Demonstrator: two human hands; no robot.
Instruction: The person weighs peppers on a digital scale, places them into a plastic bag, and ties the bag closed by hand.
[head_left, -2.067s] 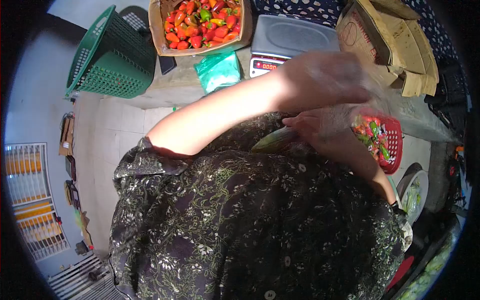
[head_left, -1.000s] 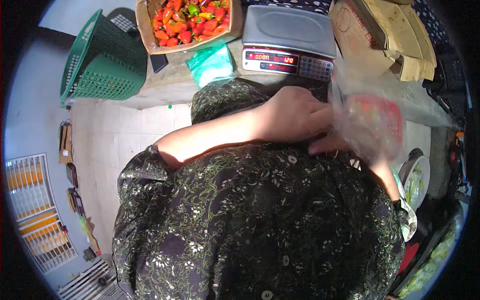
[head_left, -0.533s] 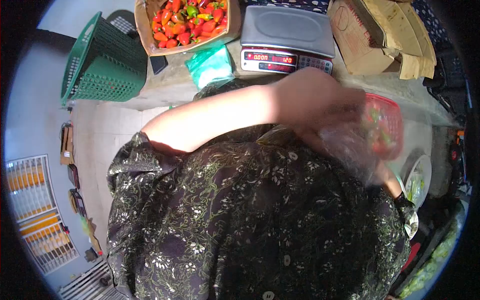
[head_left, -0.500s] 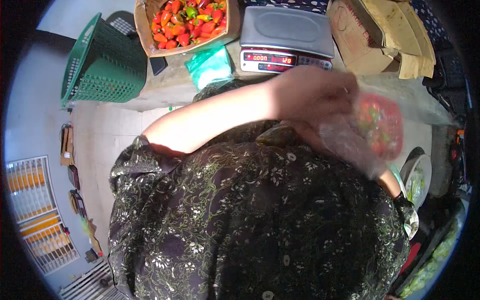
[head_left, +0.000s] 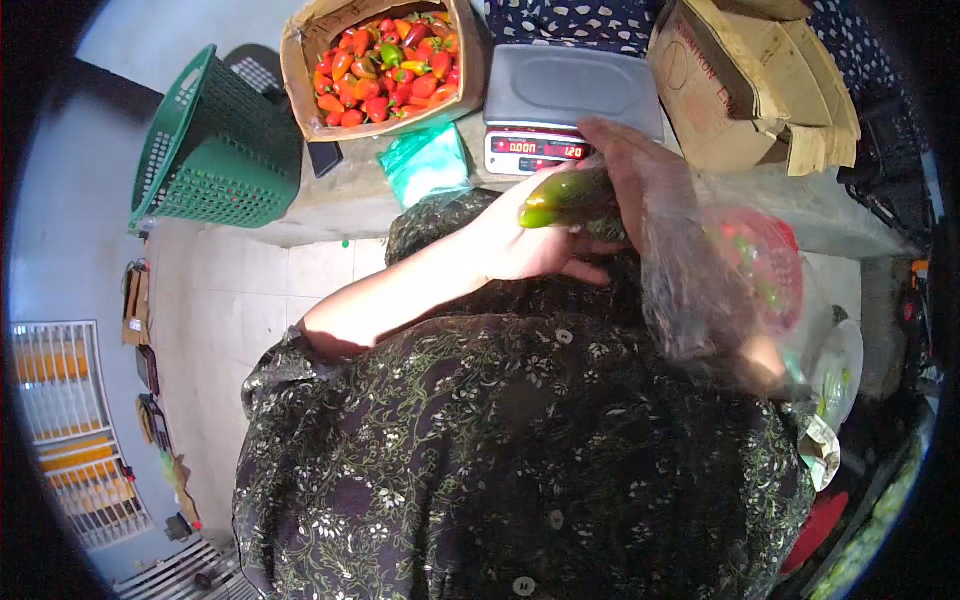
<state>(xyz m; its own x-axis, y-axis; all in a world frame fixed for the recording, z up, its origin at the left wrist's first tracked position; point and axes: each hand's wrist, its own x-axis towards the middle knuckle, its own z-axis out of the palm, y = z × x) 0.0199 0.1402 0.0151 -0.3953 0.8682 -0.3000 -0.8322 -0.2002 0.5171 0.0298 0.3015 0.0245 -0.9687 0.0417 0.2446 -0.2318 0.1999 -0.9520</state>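
Note:
A glossy green pepper (head_left: 563, 197) with a yellowish tip lies between my two hands, in front of the scale. My left hand (head_left: 515, 243) supports it from below, some fingers spread under it. My right hand (head_left: 640, 175) is beside the pepper's far end, its fingers stretched out toward the scale. A clear plastic bag (head_left: 685, 265) covers part of my right hand and forearm. The pepper's right end is hidden by that hand. Behind them stands a digital scale (head_left: 570, 85) with a lit red display.
A cardboard box (head_left: 305, 75) of red and green peppers stands at the back left, near green plastic bags (head_left: 425, 160). A green basket (head_left: 225, 150) is further left. Another cardboard box (head_left: 715, 90) is right of the scale. A red basket (head_left: 785, 260) holds vegetables, with a pale basin (head_left: 850, 375) nearby.
My hands were blurred and crossed together further right. My left hand has moved left and lower, showing the pepper on it, and my right hand has come up beside it. The view has shifted slightly.

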